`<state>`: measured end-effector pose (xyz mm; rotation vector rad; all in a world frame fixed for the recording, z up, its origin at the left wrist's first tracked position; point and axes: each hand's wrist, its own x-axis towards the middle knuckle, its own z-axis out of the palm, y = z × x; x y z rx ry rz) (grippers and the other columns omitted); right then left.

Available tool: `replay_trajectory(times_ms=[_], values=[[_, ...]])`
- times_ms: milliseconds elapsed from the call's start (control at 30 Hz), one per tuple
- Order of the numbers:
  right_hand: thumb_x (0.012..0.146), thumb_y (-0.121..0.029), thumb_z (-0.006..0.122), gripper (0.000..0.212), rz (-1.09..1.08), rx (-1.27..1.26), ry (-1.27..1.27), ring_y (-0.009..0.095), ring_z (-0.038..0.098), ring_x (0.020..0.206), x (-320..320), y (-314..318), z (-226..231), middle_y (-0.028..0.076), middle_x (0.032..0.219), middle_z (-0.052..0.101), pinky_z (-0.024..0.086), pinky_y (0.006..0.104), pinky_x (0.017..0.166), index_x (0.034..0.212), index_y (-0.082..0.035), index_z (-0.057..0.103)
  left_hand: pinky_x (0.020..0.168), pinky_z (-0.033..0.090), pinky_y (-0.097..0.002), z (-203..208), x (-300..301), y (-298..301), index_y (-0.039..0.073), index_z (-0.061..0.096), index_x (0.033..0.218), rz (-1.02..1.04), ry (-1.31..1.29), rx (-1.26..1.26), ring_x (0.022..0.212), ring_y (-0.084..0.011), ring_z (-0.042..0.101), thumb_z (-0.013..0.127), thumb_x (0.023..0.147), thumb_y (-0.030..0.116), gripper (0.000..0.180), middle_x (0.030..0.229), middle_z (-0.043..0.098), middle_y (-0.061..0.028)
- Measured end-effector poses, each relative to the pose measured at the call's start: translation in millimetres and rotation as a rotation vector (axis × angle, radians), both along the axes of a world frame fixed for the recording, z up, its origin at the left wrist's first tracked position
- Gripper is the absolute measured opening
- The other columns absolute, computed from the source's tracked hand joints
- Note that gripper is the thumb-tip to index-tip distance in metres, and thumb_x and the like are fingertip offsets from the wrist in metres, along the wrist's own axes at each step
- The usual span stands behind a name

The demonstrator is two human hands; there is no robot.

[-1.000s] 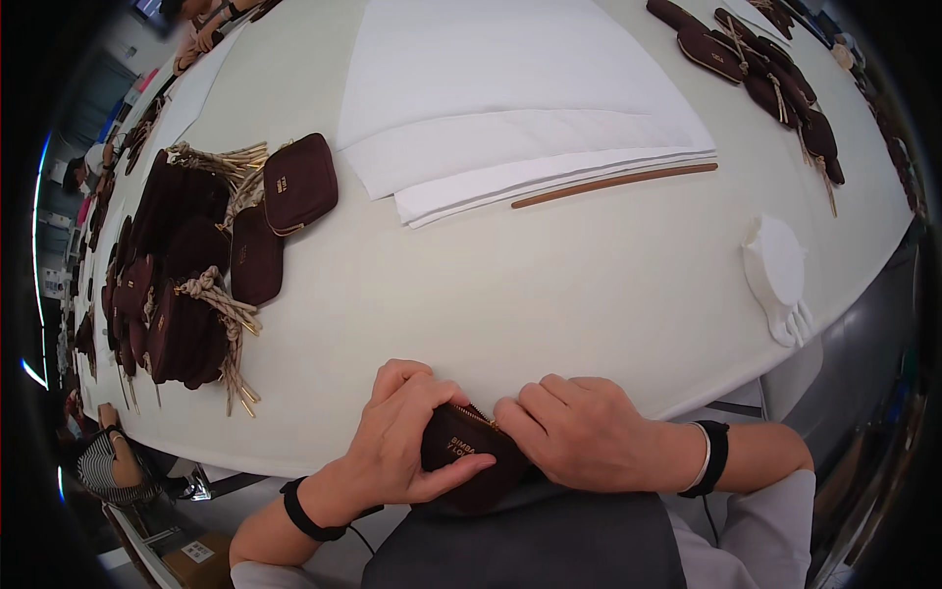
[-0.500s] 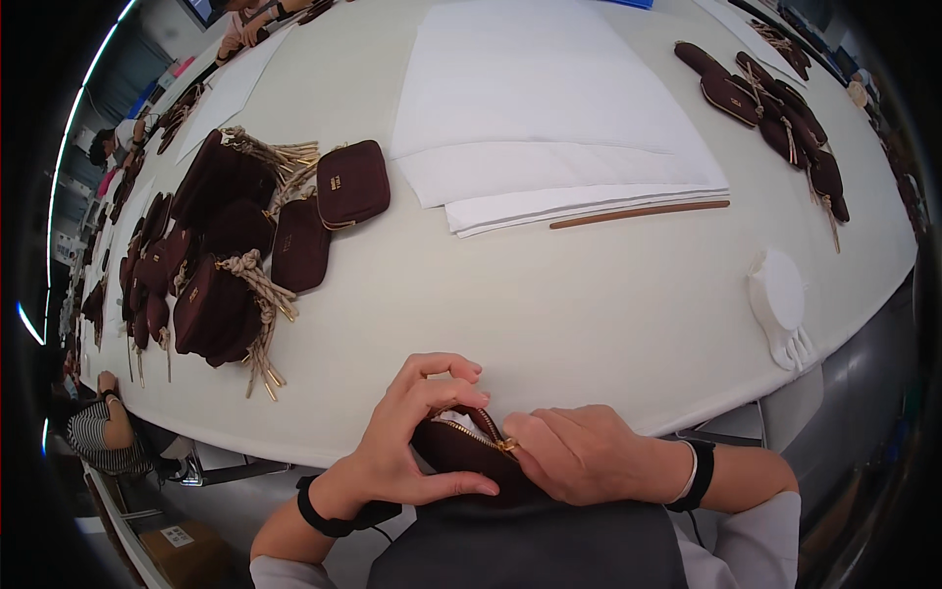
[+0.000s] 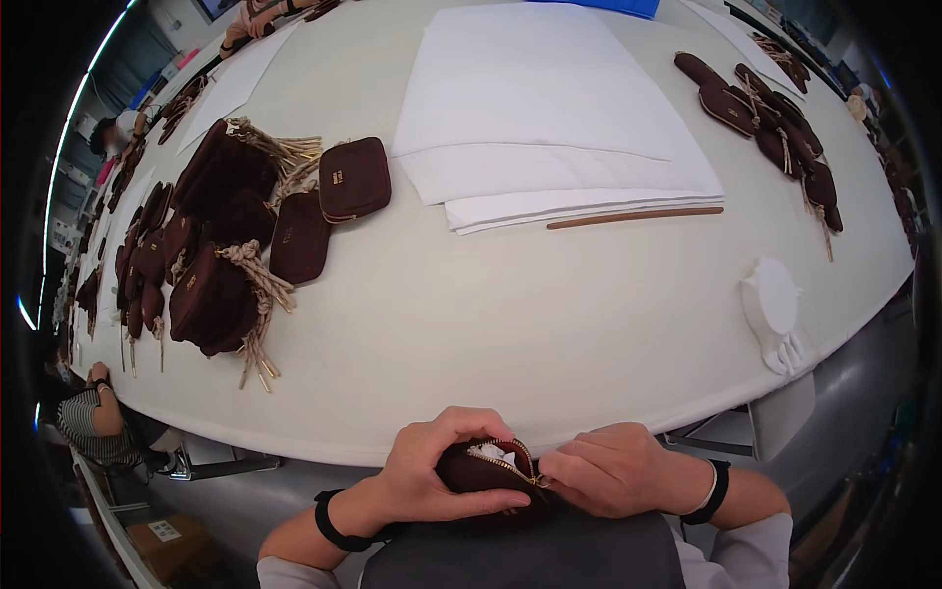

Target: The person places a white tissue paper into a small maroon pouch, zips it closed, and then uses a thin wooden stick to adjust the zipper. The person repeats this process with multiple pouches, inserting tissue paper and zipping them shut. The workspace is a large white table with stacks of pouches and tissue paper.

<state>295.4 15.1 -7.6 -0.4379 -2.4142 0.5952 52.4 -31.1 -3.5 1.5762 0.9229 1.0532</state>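
A dark brown zip pouch (image 3: 469,473) is held over my lap, just off the table's near edge. Its gold-toothed zipper gapes, and white stuffing (image 3: 497,453) shows inside. My left hand (image 3: 432,466) wraps round the pouch's left side, thumb along the front and fingers over the back. At the right end of the zipper, my right hand (image 3: 608,471) pinches the gold zipper pull (image 3: 538,480) between thumb and curled fingers.
Brown pouches with knotted cord tassels are heaped on the left of the table (image 3: 412,344). White sheets (image 3: 559,118) lie mid-table, with a thin brown strip (image 3: 633,218) before them. More pouches (image 3: 775,123) and a white handled object (image 3: 772,309) are at right. Co-workers sit around.
Both hands and the pouch have shifted down and slightly right, nearer my lap. My left fingers have closed more over the pouch's back. The zipper still gapes.
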Motion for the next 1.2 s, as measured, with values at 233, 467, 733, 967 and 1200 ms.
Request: replay_trajectory(times_ms=[233,467,733,967,1200], values=[[0.084,-0.017,0.071,0.019,-0.162,0.309,-0.038,0.006,0.046,0.054,7,15,33,-0.005,0.072,0.052,0.033,0.0209,0.045,0.102,-0.013,0.068,0.077,0.059,-0.0324,44,14,19,0.005,0.05,0.131,-0.194,0.331,0.155,0.089,-0.0291,0.072,0.085,0.078,0.021,0.065,0.101,0.071,-0.0112],[0.083,-0.016,0.073,0.017,-0.152,0.27,0.078,0.006,0.046,0.053,1,14,28,-0.004,0.072,0.054,0.031,0.0204,0.043,0.098,-0.009,0.068,0.072,0.058,-0.0306,54,1,22,0.007,0.058,0.122,-0.233,0.343,0.084,0.084,-0.0256,0.072,0.088,0.076,0.021,0.057,0.097,0.072,-0.0089],[0.083,-0.016,0.074,0.015,-0.139,0.231,0.086,0.006,0.047,0.054,1,12,22,-0.004,0.073,0.056,0.032,0.0203,0.043,0.096,-0.008,0.068,0.065,0.056,-0.0291,34,4,13,0.009,0.065,0.102,-0.108,0.225,0.185,0.076,-0.0215,0.07,0.088,0.074,0.016,0.037,0.09,0.071,-0.0042],[0.085,-0.017,0.072,0.015,-0.093,0.23,0.041,0.005,0.048,0.057,-1,12,25,-0.004,0.078,0.057,0.034,0.02,0.045,0.097,-0.008,0.069,0.065,0.055,-0.0266,40,5,18,0.009,0.064,0.1,-0.243,0.295,0.056,0.076,-0.0202,0.07,0.086,0.076,0.016,0.033,0.09,0.071,-0.0034],[0.082,-0.017,0.073,0.017,-0.045,0.221,0.095,0.006,0.046,0.057,0,13,26,-0.004,0.08,0.059,0.034,0.02,0.045,0.098,-0.009,0.07,0.07,0.054,-0.0248,40,7,11,0.007,0.056,0.12,-0.189,0.161,-0.265,0.082,-0.0162,0.073,0.092,0.071,0.02,0.062,0.094,0.076,-0.005]])
